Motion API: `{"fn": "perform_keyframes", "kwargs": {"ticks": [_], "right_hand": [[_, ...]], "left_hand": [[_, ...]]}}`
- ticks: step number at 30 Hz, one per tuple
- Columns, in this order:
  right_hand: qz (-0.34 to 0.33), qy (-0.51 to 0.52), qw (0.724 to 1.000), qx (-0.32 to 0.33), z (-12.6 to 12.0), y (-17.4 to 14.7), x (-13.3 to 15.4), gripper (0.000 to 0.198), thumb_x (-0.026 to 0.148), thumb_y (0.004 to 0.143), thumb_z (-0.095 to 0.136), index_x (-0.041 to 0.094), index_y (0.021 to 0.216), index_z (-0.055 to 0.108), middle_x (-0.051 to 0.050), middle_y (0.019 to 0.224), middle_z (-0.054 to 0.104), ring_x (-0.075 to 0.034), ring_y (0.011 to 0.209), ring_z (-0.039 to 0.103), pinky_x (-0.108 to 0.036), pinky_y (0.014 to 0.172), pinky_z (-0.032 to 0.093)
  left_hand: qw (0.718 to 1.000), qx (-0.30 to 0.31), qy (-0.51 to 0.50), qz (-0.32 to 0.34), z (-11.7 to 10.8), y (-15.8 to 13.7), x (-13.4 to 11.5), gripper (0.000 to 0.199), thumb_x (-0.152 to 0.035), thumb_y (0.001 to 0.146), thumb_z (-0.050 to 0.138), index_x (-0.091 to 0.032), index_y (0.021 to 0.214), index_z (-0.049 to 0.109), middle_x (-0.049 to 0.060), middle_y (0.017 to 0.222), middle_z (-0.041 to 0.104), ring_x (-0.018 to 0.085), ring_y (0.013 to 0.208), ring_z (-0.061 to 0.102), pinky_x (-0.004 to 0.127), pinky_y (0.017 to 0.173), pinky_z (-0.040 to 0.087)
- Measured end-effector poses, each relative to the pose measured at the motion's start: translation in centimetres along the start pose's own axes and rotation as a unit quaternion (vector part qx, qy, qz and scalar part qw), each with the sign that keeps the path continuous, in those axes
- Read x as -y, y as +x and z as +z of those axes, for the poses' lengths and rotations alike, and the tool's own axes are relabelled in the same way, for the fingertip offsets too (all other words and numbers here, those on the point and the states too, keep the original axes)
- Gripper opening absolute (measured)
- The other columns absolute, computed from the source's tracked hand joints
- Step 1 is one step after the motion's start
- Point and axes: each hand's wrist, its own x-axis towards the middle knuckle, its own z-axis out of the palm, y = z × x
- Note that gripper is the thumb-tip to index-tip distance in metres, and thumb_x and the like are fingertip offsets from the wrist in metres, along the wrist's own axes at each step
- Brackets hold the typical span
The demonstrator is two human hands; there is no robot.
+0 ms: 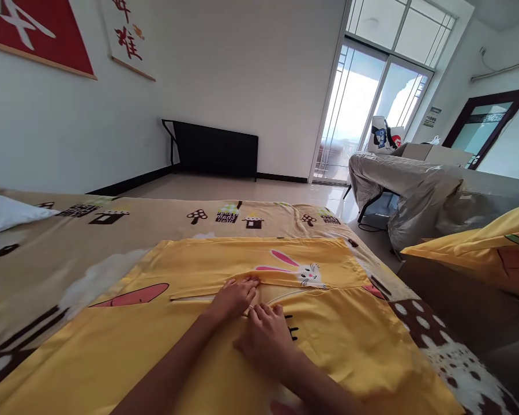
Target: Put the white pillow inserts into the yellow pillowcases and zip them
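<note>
A yellow fabric cover (147, 340) with a white rabbit and pink shapes lies flat across the bed. A long slit with pale edges, like a zipper opening, runs across it. My left hand (236, 297) rests at the slit, fingers bent over the fabric at its far edge. Just to the right and nearer, my right hand (268, 334) has its fingers curled and pinched on the near edge of the slit. What lies under the right fingers is mostly hidden. Pale fabric shows inside the opening.
A beige patterned blanket (164, 216) covers the bed. At the left lies a white pillow (12, 213); at the right, a yellow pillow-like item (480, 245). Beyond stand a plastic-draped table (419, 178) with boxes and a black folded frame (216, 148) against the wall.
</note>
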Motion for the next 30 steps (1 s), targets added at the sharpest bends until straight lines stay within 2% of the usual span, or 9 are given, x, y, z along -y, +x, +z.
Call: {"fn": "perform_keyframes", "kwargs": {"ticks": [4,9,12,16,19,23,25,27,30], "right_hand": [[0.004,-0.038,0.999,0.023,-0.7,-0.2,1.0,0.034,0.042,0.082,0.058,0.011,0.096,0.064,-0.014,0.098,0.068,-0.027,0.099,0.06,-0.046,0.092,0.04],[-0.038,-0.112,0.992,0.044,-0.5,-0.4,2.1,0.027,0.029,0.088,0.049,0.011,0.088,0.068,-0.014,0.083,0.07,-0.026,0.085,0.065,-0.047,0.089,0.042],[-0.081,-0.133,0.985,0.071,-0.5,-0.5,2.6,0.023,0.022,0.086,0.049,0.013,0.084,0.07,-0.012,0.078,0.07,-0.026,0.078,0.067,-0.047,0.086,0.044],[-0.114,-0.129,0.982,0.076,-0.6,-0.6,3.0,0.018,0.02,0.082,0.051,0.015,0.08,0.069,-0.008,0.071,0.069,-0.024,0.07,0.067,-0.043,0.081,0.047],[-0.154,-0.122,0.98,0.04,-0.2,-0.8,2.9,0.018,0.021,0.083,0.05,0.016,0.077,0.066,-0.008,0.07,0.069,-0.021,0.066,0.065,-0.04,0.077,0.048],[-0.185,-0.135,0.973,0.0,0.7,-0.9,2.7,0.013,0.021,0.079,0.054,0.014,0.08,0.064,-0.009,0.074,0.067,-0.022,0.072,0.063,-0.039,0.077,0.048],[-0.188,-0.138,0.972,0.003,0.9,-1.0,2.5,0.013,0.023,0.076,0.056,0.013,0.082,0.063,-0.01,0.076,0.066,-0.022,0.073,0.062,-0.038,0.076,0.049],[-0.187,-0.137,0.973,0.008,1.0,-1.1,2.5,0.013,0.023,0.077,0.056,0.013,0.083,0.062,-0.009,0.078,0.066,-0.022,0.074,0.062,-0.038,0.074,0.049],[-0.179,-0.126,0.976,0.003,1.0,-1.2,2.4,0.012,0.022,0.081,0.051,0.015,0.085,0.061,-0.008,0.081,0.065,-0.023,0.078,0.06,-0.037,0.071,0.049]], "left_hand": [[0.999,-0.01,0.001,-0.045,-0.5,1.6,-0.4,0.048,-0.026,0.091,0.025,-0.018,0.128,0.055,0.01,0.133,0.055,0.027,0.123,0.05,0.048,0.105,0.032],[0.996,-0.001,0.008,-0.087,-0.8,4.1,-0.2,0.045,-0.029,0.092,0.027,-0.017,0.118,0.061,0.013,0.125,0.06,0.027,0.117,0.055,0.046,0.1,0.037],[0.995,0.005,0.009,-0.102,-0.8,5.1,0.1,0.042,-0.033,0.095,0.03,-0.015,0.119,0.059,0.013,0.124,0.061,0.024,0.116,0.055,0.047,0.101,0.037],[0.994,0.0,0.011,-0.11,-0.4,5.5,0.4,0.045,-0.033,0.095,0.027,-0.017,0.128,0.052,0.013,0.138,0.049,0.024,0.129,0.044,0.049,0.107,0.028],[0.993,-0.011,0.016,-0.117,0.2,5.5,0.6,0.049,-0.032,0.094,0.022,-0.019,0.138,0.042,0.011,0.149,0.033,0.024,0.138,0.028,0.052,0.112,0.018],[0.992,-0.013,0.013,-0.121,0.5,5.6,0.7,0.052,-0.032,0.094,0.02,-0.018,0.141,0.037,0.012,0.151,0.026,0.024,0.14,0.024,0.055,0.112,0.014],[0.993,-0.007,0.008,-0.117,0.3,5.6,0.8,0.051,-0.034,0.094,0.022,-0.019,0.14,0.039,0.012,0.15,0.028,0.024,0.139,0.026,0.055,0.111,0.016],[0.994,-0.004,0.002,-0.107,-0.3,5.6,1.1,0.049,-0.036,0.091,0.03,-0.022,0.135,0.046,0.01,0.146,0.037,0.024,0.136,0.033,0.052,0.109,0.023],[0.993,-0.038,0.008,-0.114,-2.0,4.9,2.4,0.038,-0.032,0.086,0.038,-0.023,0.112,0.064,0.008,0.134,0.054,0.023,0.132,0.039,0.046,0.107,0.027]]}}
